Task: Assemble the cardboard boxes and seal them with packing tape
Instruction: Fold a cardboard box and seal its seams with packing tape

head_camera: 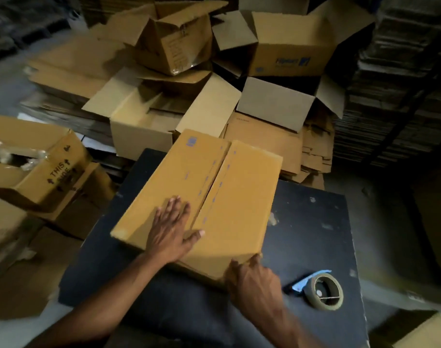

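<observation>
A closed brown cardboard box (239,197) lies on the dark table (314,234), its two top flaps meeting along a middle seam. My left hand (173,231) presses flat on the left flap, fingers straight and spread, thumb reaching toward the seam. At the box's near right corner my right hand (252,277) touches the side of the box, its fingertips at the top edge. To the right of that hand, a tape dispenser (323,291) with a brownish roll and a blue blade guard rests on the table.
Several assembled boxes with open flaps (284,46) and flat cardboard sheets (69,69) are heaped beyond the table. An open box marked "THIS SIDE" (38,167) stands at the left. Stacks of flat cartons (390,84) rise at the right.
</observation>
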A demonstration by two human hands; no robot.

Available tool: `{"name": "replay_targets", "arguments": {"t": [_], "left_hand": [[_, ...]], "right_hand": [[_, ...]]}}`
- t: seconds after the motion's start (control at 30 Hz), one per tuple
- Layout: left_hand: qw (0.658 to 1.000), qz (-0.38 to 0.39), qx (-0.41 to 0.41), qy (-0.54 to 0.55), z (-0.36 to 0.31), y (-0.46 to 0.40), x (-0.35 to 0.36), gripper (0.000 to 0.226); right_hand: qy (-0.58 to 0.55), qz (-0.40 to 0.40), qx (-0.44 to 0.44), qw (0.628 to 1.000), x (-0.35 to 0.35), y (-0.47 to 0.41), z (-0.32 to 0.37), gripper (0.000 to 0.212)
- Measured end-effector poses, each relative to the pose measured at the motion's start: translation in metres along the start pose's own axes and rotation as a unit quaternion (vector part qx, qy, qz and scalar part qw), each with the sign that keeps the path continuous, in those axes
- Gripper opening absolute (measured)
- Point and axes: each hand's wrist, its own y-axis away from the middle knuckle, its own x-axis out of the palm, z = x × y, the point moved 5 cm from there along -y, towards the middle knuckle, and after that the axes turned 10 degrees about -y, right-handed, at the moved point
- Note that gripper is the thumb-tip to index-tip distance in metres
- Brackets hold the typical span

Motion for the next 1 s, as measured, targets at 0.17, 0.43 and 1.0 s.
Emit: {"name": "replay_targets", "arguments": {"t": [0.17, 0.43, 1.0], "left_hand": [[0.992, 0.03, -0.111, 0.043, 0.027, -0.01, -0.025, 0.073], [0.992, -0.044, -0.117, 0.016, 0.022, -0.002, -0.001, 0.08], [0.994, -0.056, 0.09, -0.001, -0.04, -0.055, -0.003, 0.109]], "right_hand": [[-0.237, 0.102, -0.142, 0.956, -0.012, 0.013, 0.07, 0.063], [-0.204, -0.181, 0.087, 0.958, -0.111, -0.157, -0.079, 0.078], [-0.39, -0.203, 0.199, 0.876, -0.002, -0.012, -0.253, 0.033]]}}
